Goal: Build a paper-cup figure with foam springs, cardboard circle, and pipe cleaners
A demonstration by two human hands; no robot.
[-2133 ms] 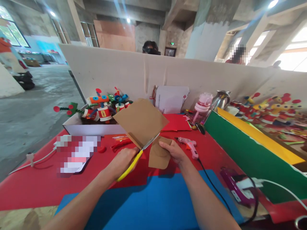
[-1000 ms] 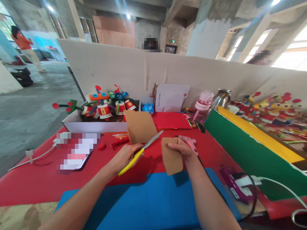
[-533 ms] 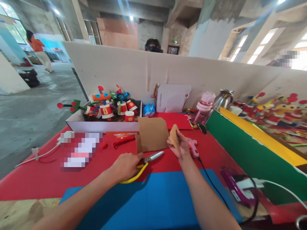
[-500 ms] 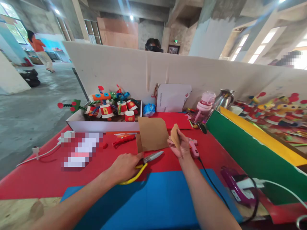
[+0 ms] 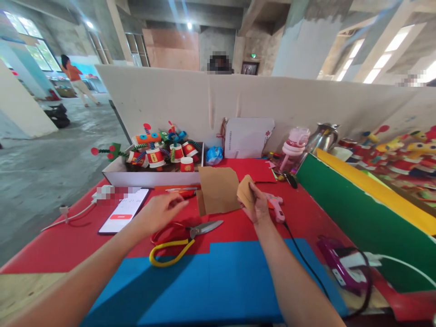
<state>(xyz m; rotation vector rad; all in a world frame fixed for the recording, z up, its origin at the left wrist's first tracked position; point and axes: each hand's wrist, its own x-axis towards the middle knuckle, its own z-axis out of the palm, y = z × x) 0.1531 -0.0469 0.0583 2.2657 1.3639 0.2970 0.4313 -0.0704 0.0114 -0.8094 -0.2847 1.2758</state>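
My left hand (image 5: 166, 210) hovers over the red table covering, fingers stretched forward and nothing held in them. Just below it, scissors (image 5: 192, 236) lie with blades pointing right; a yellow handle loop shows, with a red loop beside it. My right hand (image 5: 257, 204) grips a small piece of brown cardboard (image 5: 245, 193) between thumb and fingers, raised off the table. Left of that hand lies a larger brown cardboard sheet (image 5: 220, 190). Just to its right rests a pink glue gun (image 5: 277, 209) with a black cord. A blue sheet (image 5: 238, 281) lies under my forearms.
A white box (image 5: 153, 178) of paper-cup figures stands at back left, with a phone (image 5: 126, 211) in front. Along the back are a blue bag (image 5: 214, 156), a pink bottle (image 5: 294, 145) and a metal jug (image 5: 323, 136). A green board (image 5: 347, 213) borders the right, near a purple device (image 5: 340, 268).
My left hand has let go of the scissors, now lying on the table, and moved left and up. My right hand has turned the cardboard piece so its flat face shows more.
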